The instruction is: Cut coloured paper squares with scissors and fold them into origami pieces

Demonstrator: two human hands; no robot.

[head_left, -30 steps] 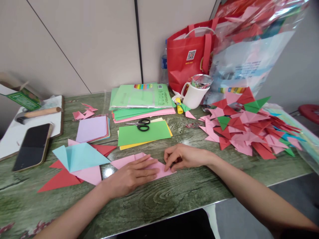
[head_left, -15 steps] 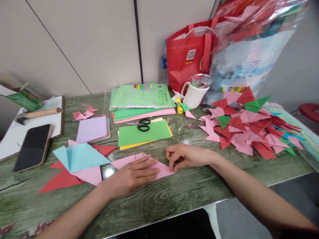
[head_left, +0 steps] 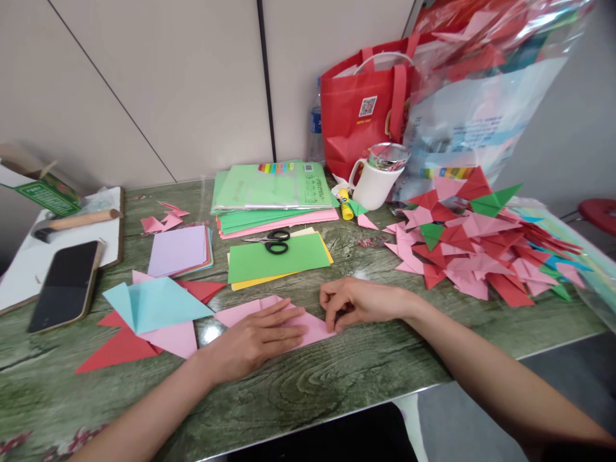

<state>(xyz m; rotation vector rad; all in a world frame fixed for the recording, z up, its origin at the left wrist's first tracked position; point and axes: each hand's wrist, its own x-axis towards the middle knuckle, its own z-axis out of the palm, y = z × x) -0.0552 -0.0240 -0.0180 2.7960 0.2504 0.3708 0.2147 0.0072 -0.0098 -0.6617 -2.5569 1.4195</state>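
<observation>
A folded sheet of pink paper (head_left: 315,328) lies on the green table in front of me. My left hand (head_left: 257,337) rests flat across its middle, fingers stretched out and covering much of it. At the sheet's right tip, my right hand (head_left: 349,305) has thumb and forefinger closed on the pointed corner. To the left, a light-blue folded piece (head_left: 168,305) lies over pink and red folded pieces (head_left: 120,350). Behind the pink paper sits a stack of green and yellow paper (head_left: 279,260) with black-handled scissors (head_left: 276,242) on top.
A heap of folded paper pieces (head_left: 481,244) spreads at the right. Behind stand a white mug (head_left: 378,183), a red bag (head_left: 366,122) and a glue stick (head_left: 345,206). At left are a phone (head_left: 65,285), a hammer (head_left: 81,221) and lilac squares (head_left: 177,250).
</observation>
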